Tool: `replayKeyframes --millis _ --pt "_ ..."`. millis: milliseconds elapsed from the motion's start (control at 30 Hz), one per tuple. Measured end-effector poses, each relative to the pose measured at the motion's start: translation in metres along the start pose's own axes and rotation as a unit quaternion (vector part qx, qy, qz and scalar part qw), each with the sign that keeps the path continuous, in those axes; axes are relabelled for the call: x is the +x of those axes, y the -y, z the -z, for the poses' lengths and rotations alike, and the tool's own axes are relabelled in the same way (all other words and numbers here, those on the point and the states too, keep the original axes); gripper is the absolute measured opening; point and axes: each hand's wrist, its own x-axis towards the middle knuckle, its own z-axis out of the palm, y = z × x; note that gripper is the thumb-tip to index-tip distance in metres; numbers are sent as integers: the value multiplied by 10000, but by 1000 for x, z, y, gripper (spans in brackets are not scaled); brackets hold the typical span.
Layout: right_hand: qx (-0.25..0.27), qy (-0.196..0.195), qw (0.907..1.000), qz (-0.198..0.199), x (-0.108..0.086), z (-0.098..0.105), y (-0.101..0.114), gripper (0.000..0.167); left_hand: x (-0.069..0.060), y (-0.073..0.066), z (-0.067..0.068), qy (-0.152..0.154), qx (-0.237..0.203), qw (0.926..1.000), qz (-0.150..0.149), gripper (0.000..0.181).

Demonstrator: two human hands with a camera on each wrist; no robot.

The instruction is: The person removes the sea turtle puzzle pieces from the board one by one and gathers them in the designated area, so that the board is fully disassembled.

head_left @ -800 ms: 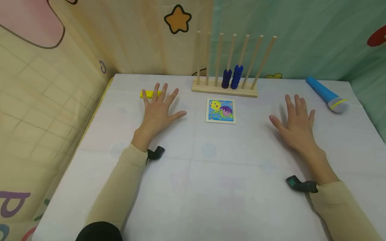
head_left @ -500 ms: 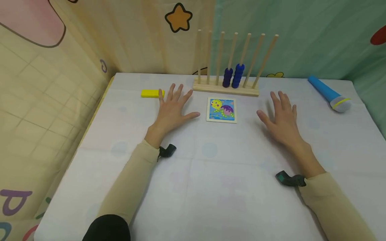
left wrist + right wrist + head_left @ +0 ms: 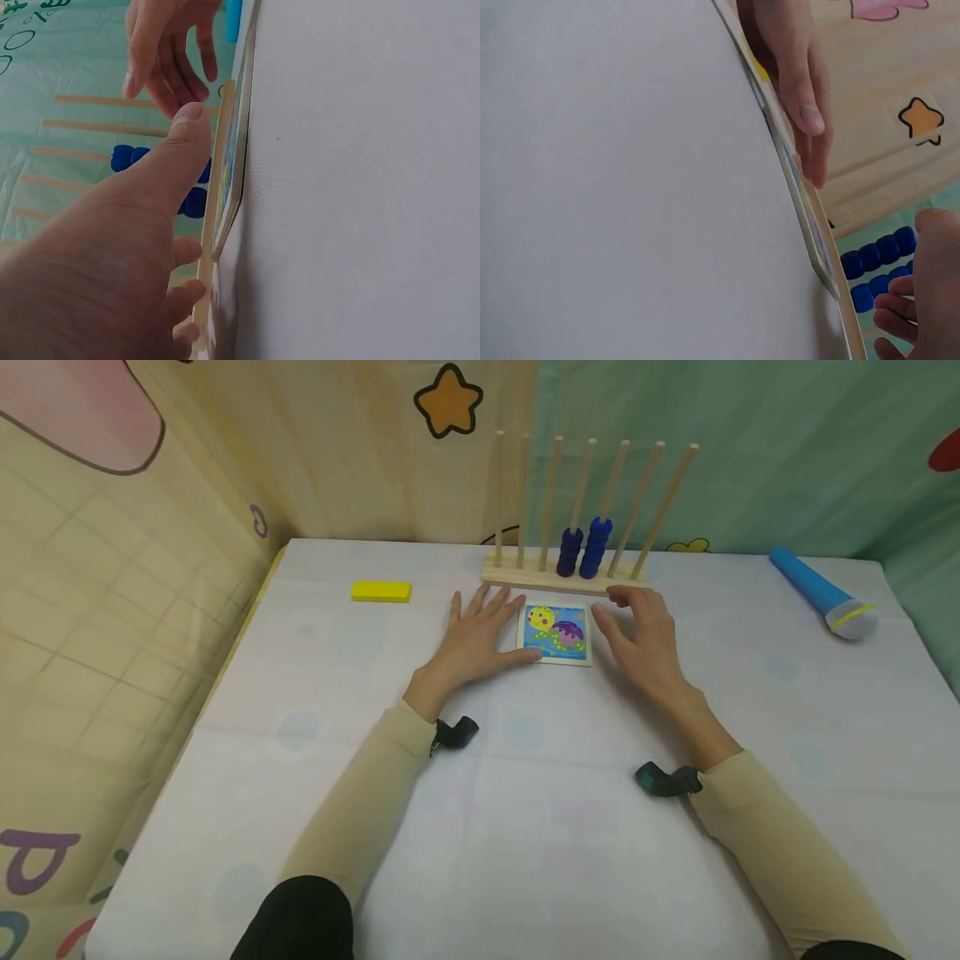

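Observation:
In the head view a square turtle picture board point(image 3: 557, 633) lies flat between the two hands. My left hand point(image 3: 472, 647) is at its left side, fingers spread, with the thumb over the board's lower left edge; whether it touches cannot be told. My right hand point(image 3: 648, 643) is close to the right edge, fingers slightly bent, holding nothing. The left wrist view shows my left hand point(image 3: 127, 217) with its thumb above the board point(image 3: 238, 165). From the right wrist, the board point(image 3: 806, 217) appears edge-on, with my right hand point(image 3: 930, 289) beside it.
Behind the board stands a wooden peg rack point(image 3: 540, 578) with dark and bright blue beads point(image 3: 596, 547) on two pegs. A yellow block point(image 3: 381, 592) lies to the left. A blue toy microphone point(image 3: 813, 585) lies at the back right of the white table point(image 3: 525, 860).
Both hands have moved inward, the left one rightward from the yellow block, the right one leftward, to either side of the board. The right fingers are more bent. The board has not visibly moved.

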Motion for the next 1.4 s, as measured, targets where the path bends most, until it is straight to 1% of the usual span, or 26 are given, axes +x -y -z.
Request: replayKeyframes --millis 200,367,433,533,667,800,900,1067,1167,1400 --pt "283 227 9993 -131 14 -19 12 37 6 -5 -6 77 -234 9997 -67 99" --pt "455 364 9983 -17 25 -33 21 27 7 -4 -7 60 -190 9998 -73 101" --pt "498 438 9978 -35 29 -39 26 26 7 -2 -7 58 -154 9998 -86 102" --pt "538 575 9967 -201 34 -47 33 25 7 0 -7 61 -100 9999 -110 103" --pt "636 619 9951 -430 40 -57 38 23 7 2 -9 81 8 9999 -103 107" --pt "670 612 9947 -492 42 -65 38 19 7 3 -10 92 53 9999 -79 110" --pt "646 621 9947 -496 42 -68 35 17 7 2 -10 53 29 9999 -117 111" --pt "665 627 9944 -540 40 -68 34 17 8 0 -10 32 86 9999 -124 112" --pt "651 665 9944 -495 40 -68 34 16 7 0 -10 25 105 9999 -94 111" --pt "617 745 9944 -414 39 -70 33 15 6 1 -11 12 77 9999 -126 110"
